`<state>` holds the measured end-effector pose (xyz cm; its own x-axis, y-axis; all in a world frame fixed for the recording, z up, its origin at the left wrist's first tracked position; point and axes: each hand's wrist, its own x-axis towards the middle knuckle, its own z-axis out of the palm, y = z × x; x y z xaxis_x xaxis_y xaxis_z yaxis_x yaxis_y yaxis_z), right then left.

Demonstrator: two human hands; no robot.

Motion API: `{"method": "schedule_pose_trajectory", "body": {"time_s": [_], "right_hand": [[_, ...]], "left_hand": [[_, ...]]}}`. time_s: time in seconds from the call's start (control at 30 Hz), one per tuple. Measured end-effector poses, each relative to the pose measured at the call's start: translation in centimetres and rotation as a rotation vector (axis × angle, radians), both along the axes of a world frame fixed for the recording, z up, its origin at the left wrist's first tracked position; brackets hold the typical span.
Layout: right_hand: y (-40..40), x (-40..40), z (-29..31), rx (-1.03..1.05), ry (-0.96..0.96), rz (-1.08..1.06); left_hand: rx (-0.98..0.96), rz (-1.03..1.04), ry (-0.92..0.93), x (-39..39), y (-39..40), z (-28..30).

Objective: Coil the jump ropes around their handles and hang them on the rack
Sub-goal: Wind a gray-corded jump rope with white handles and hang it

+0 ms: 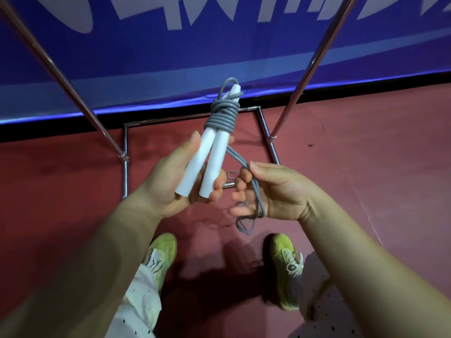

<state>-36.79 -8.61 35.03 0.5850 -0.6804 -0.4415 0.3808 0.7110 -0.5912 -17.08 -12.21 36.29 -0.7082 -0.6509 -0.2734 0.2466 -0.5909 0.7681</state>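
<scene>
Overhead, two chrome uprights of the rack (73, 93) slant inward from the upper corners of the view, and its chrome base frame (125, 164) lies as an open rectangle on the red floor (366, 154), directly below the hands. Room for moving: the span between the two uprights, bounded behind by a blue banner (219, 45) with white lettering, whose black lower edge meets the floor. Surroundings: two yellow-green shoes (163, 254) with pale laces at the bottom of the view, patterned light trousers above them, dark shadows of the arms on the floor between them. Nothing stands between the hands and the rack. Item: one jump rope (222, 113), grey cord, two white cylindrical handles (210, 162) laid side by side and tilted up and away from the person. The cord is wound in several tight turns around the upper part of both handles, with a small loop rising past their far ends. The left hand (180, 181) cradles the lower ends of both handles, thumb on one side and fingers curled under the other. The right hand (275, 191) pinches the loose doubled tail of cord between thumb and fingers; a short loop hangs below it.
</scene>
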Motion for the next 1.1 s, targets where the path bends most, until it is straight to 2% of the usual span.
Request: {"method": "schedule_pose_trajectory", "body": {"time_s": [0.07, 0.13, 0.27, 0.33, 0.43, 0.53, 0.8, 0.9, 1.1], "right_hand": [[-0.2, 0.0, 0.7, -0.009, 0.213, -0.12], [-0.4, 0.1, 1.4, -0.106, 0.442, -0.191], [0.0, 1.0, 1.8, -0.624, 1.187, -0.137], [0.2, 1.4, 1.6, -0.772, 1.361, -0.113], [0.4, 1.5, 1.6, -0.83, 1.362, -0.134], [0.3, 1.6, 1.7, -0.762, 1.281, -0.154], [0.5, 2.0, 1.6, -0.659, 1.241, -0.122], [0.4, 2.2, 1.4, -0.618, 1.217, -0.192], [0.3, 2.6, 1.3, -0.63, 1.202, -0.217]], "left_hand": [[-0.001, 0.023, -0.076, 0.0, -0.2, -0.1], [-0.007, 0.078, -0.217, -0.2, -0.2, -0.2], [-0.106, 0.24, -0.493, -1.0, 0.1, -0.4], [-0.204, 0.271, -0.594, -1.4, 0.2, -0.7], [-0.304, 0.273, -0.671, -1.8, 0.2, -1.1], [-0.323, 0.262, -0.717, -1.9, 0.3, -1.2], [-0.366, 0.199, -0.693, -1.8, 0.0, -1.6], [-0.371, 0.186, -0.696, -1.9, 0.1, -2.1], [-0.556, 0.168, -0.887, -1.8, 0.3, -2.2]]}}
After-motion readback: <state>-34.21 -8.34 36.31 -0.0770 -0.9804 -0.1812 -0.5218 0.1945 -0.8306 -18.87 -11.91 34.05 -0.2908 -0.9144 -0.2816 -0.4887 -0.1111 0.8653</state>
